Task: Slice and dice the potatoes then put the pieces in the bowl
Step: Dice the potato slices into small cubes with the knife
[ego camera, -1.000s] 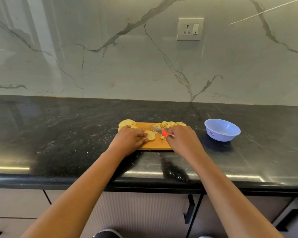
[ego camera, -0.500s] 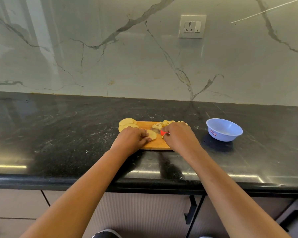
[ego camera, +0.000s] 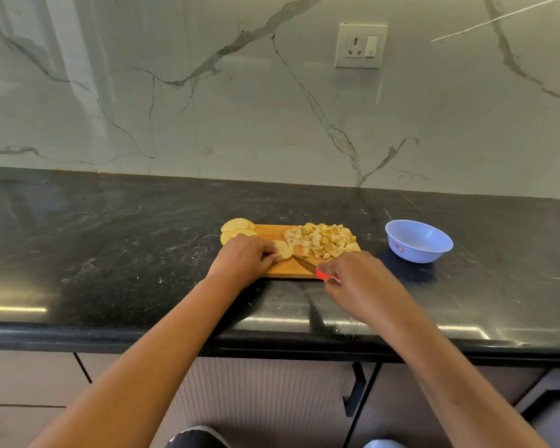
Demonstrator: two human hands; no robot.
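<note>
I'm pinching a slice (ego camera: 285,249) on the board (ego camera: 288,271) with my left hand (ego camera: 246,260), fingers curled round it. My right hand (ego camera: 359,279) is gripping the knife (ego camera: 305,264), blade lying just beside that slice. The dice (ego camera: 324,240) are sitting piled on the board's right; the bowl (ego camera: 418,242) is standing apart, further right.

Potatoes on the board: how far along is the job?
Done: a pile of diced potato sits on the cutting board. In hand: the left hand holds one round slice while the right hand grips the knife. Left: more slices at the board's left end, and the blue bowl shows no pieces yet.
</note>
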